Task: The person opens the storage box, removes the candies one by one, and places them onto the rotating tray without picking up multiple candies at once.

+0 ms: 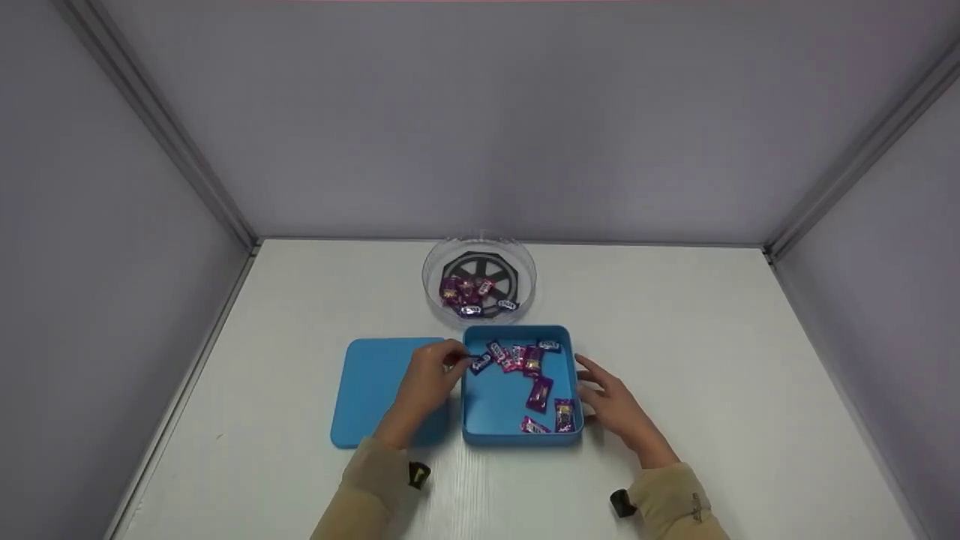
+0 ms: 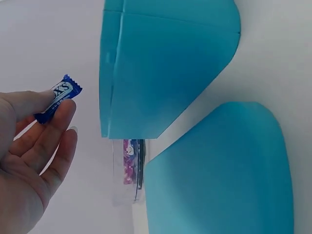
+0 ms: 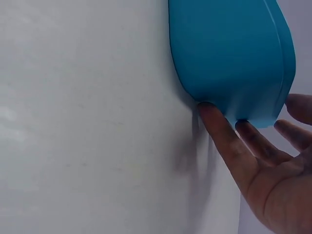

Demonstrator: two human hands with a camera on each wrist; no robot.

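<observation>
Left of the square box point(image 1: 521, 439), the left hand point(image 1: 429, 377) pinched a crimp-ended candy point(image 2: 63, 91); the spread right hand point(image 1: 613, 403) touched the box's right wall.

"Cut off?"
"Head view: sleeves point(image 1: 360, 491), bottom edge. Right wrist view: right hand point(image 3: 280, 185), right edge; blue box point(image 3: 229, 58), top."
"Hidden?"
"Lid point(image 1: 367, 375), partly, behind left hand point(image 1: 431, 375). Pinched candy point(image 2: 67, 88), partly, by thumb."
"Blurred?"
"Bowl candies point(image 2: 128, 168)."
</observation>
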